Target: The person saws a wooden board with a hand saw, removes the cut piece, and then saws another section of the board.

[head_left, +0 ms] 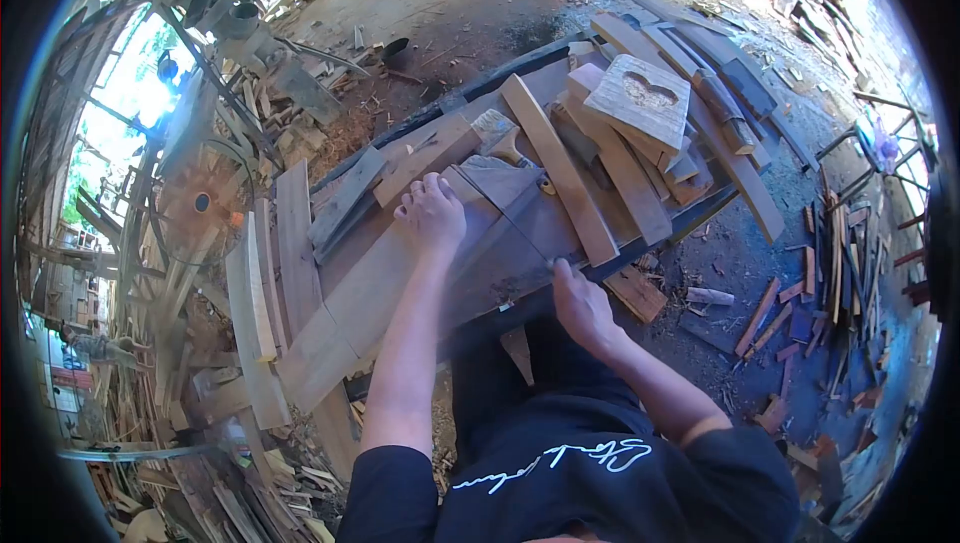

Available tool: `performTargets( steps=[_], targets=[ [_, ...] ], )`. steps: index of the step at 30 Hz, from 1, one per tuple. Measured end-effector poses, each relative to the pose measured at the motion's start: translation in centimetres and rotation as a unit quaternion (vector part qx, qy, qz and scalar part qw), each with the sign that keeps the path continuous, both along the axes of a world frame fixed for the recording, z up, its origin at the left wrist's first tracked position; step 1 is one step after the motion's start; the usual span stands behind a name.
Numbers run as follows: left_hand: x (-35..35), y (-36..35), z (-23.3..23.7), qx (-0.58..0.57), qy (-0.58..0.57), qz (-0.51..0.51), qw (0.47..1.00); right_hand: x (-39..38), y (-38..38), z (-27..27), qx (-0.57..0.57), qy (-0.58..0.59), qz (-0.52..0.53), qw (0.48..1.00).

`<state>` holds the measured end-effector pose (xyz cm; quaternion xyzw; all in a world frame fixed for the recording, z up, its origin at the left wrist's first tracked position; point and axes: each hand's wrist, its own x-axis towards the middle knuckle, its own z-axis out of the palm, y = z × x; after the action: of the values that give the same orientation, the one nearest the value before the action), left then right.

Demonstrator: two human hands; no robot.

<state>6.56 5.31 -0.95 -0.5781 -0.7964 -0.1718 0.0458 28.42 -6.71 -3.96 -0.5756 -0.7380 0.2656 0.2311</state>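
My left hand (pixel 433 211) presses on a long, wide wooden board (pixel 370 288), its fingers bent and close together near the board's far end. The board lies slanted across the workbench. Low at the bench's near edge, my right hand (pixel 582 305) is closed around the near end of a thin, dark, straight tool (pixel 505 218). This tool runs diagonally from that hand to the board's far end. Its handle is hidden in my fist, and its exact kind cannot be made out. A small yellow object (pixel 546 186) lies beside the tool.
A light wooden block with a heart-shaped hollow (pixel 625 108) sits on stacked planks at the bench's right. A long narrow plank (pixel 560 171) crosses the bench. More boards (pixel 297 243) stand at the left, near a round rusty disc (pixel 200 201). Wood scraps (pixel 765 318) litter the ground.
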Motion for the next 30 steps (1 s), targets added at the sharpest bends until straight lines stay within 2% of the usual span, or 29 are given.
performTargets(
  steps=[2, 4, 5, 7, 11, 14, 16, 19, 23, 26, 30],
  targets=[
    [0.1, -0.2, 0.2, -0.007, 0.001, 0.0, 1.0, 0.2, -0.6, -0.7, -0.039, -0.009, -0.003, 0.999],
    [0.1, -0.2, 0.1, -0.007, 0.008, -0.007, 1.0, -1.5, 1.8, 0.0, 0.051, 0.043, 0.009, 0.998],
    [-0.1, -0.2, -0.2, 0.0, 0.004, -0.009, 1.0, -2.6, 3.3, 0.8, 0.052, 0.043, 0.008, 0.998],
    [-0.2, -0.2, -0.4, 0.008, 0.002, -0.01, 1.0, -4.6, 5.4, 2.2, -0.027, -0.012, 0.001, 1.0],
    [-0.1, -0.1, -0.1, 0.005, 0.004, -0.013, 1.0, -1.4, 1.8, 0.2, 0.026, 0.031, 0.007, 0.999],
    [0.2, 0.1, 0.6, -0.016, 0.004, -0.001, 1.0, 0.4, -0.7, -1.1, -0.042, 0.015, -0.017, 0.999],
    [0.1, -0.2, 0.2, -0.025, 0.019, -0.006, 1.0, -0.7, 1.0, -0.7, 0.049, 0.058, 0.004, 0.997],
    [0.0, -0.1, -0.2, 0.007, 0.027, -0.005, 1.0, -4.5, 5.3, 0.0, 0.026, 0.018, -0.012, 0.999],
    [0.0, -0.3, 0.2, -0.009, 0.001, -0.01, 1.0, -2.3, 2.5, -0.5, 0.044, 0.044, -0.015, 0.998],
    [0.2, 0.2, 0.3, -0.015, 0.005, -0.003, 1.0, 0.1, -0.1, -1.9, 0.005, 0.039, -0.012, 0.999],
    [-0.1, -0.2, -0.7, 0.011, 0.028, -0.015, 0.999, -3.0, 3.6, -0.5, 0.072, 0.067, -0.009, 0.995]
  ],
)
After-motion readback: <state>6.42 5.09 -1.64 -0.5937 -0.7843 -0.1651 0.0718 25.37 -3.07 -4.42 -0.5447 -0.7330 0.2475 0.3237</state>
